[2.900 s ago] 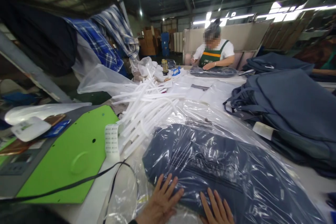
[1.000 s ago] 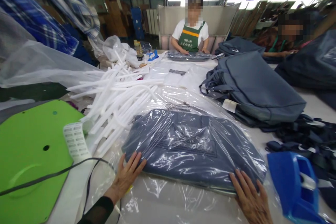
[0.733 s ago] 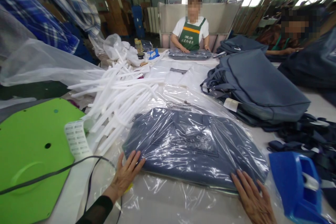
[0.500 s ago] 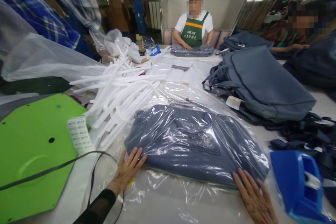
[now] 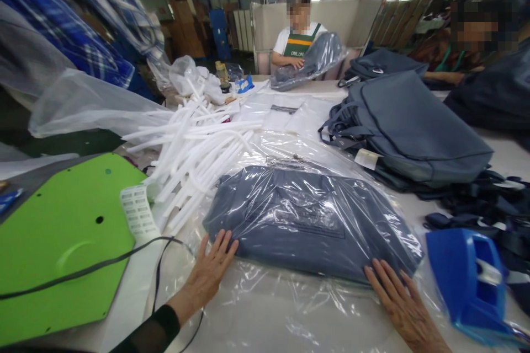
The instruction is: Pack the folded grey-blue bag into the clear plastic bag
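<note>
A folded grey-blue bag (image 5: 306, 215) lies flat inside a clear plastic sleeve (image 5: 285, 309) on the white table. My left hand (image 5: 209, 273) rests flat on the plastic at the bag's near left corner, fingers spread. At the near right corner my right hand (image 5: 395, 300) presses down the same way. Neither hand grips anything.
A green hexagonal plate (image 5: 62, 242) with a black cord lies left, a label strip (image 5: 138, 214) beside it. White foam tubes (image 5: 194, 149) pile behind. A blue tape dispenser (image 5: 470, 281) stands right, stacked grey-blue bags (image 5: 409, 132) beyond. Across the table a person (image 5: 296, 44) lifts a wrapped bag.
My hands slid apart from the bag's middle to its two near corners. In the last half second they stay put, and the person opposite has lifted their wrapped bag off the table.
</note>
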Demonstrator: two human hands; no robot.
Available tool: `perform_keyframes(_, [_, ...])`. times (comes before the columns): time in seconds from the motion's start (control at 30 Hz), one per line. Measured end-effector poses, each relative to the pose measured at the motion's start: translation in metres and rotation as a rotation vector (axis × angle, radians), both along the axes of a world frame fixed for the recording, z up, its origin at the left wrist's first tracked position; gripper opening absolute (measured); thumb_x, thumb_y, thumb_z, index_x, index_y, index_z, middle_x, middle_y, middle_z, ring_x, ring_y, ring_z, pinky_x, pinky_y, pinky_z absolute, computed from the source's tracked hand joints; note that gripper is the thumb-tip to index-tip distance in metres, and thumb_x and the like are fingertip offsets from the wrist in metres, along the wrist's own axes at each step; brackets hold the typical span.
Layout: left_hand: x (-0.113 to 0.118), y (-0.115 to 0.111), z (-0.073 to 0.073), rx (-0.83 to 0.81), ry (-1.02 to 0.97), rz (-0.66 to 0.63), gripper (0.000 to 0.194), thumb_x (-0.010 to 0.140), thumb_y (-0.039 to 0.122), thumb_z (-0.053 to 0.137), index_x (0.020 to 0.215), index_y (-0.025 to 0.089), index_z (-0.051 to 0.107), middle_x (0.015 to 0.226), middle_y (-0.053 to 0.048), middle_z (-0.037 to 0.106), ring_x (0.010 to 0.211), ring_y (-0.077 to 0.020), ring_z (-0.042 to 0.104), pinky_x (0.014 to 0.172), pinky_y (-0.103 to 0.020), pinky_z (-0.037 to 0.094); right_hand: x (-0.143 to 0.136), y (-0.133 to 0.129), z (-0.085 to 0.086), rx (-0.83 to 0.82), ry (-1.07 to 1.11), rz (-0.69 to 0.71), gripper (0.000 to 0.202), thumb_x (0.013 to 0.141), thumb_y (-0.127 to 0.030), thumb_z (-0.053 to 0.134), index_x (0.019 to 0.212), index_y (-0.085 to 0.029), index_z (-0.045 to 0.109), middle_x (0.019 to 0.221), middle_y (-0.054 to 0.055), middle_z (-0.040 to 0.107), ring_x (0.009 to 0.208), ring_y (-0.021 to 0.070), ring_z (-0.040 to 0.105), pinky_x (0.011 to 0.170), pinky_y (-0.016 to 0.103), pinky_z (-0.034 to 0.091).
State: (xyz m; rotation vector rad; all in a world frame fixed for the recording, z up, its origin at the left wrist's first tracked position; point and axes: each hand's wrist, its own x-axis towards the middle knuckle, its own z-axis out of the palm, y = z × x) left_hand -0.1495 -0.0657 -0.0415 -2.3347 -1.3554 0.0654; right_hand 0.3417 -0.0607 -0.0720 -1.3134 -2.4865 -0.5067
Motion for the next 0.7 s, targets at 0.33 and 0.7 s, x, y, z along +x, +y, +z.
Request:
perform_keyframes(0.33, [0.116, 0.041, 0.013, -0.190, -0.238, -0.186, 0.069, 0.086, 0.050, 0.056, 0.145, 0.024, 0.029, 0.152, -0.016, 0.033, 0.141, -0.0353, 0.025, 0.109, -0.061, 0.023, -0.002, -0.002, -0.003, -0.014, -0.025, -0.013, 0.066, 0.086, -0.014, 0.028, 0.149, -0.023, 0.014, 0.158, 0.004, 0.012, 0.137, 0.0248, 0.029, 0.115, 0.047, 0.017])
perform_keyframes(0.7, [0.118, 0.051, -0.014, -0.335, -0.168, -0.274, 0.069, 0.085, 0.047, 0.059, 0.144, 0.028, 0.029, 0.150, -0.018, 0.036, 0.137, -0.0389, 0.032, 0.103, -0.065, 0.031, -0.029, -0.023, -0.001, -0.026, 0.105, -0.094, 0.062, 0.087, -0.015, 0.032, 0.148, -0.018, 0.021, 0.148, 0.013, 0.037, 0.141, 0.0251, 0.024, 0.115, 0.054, 0.015])
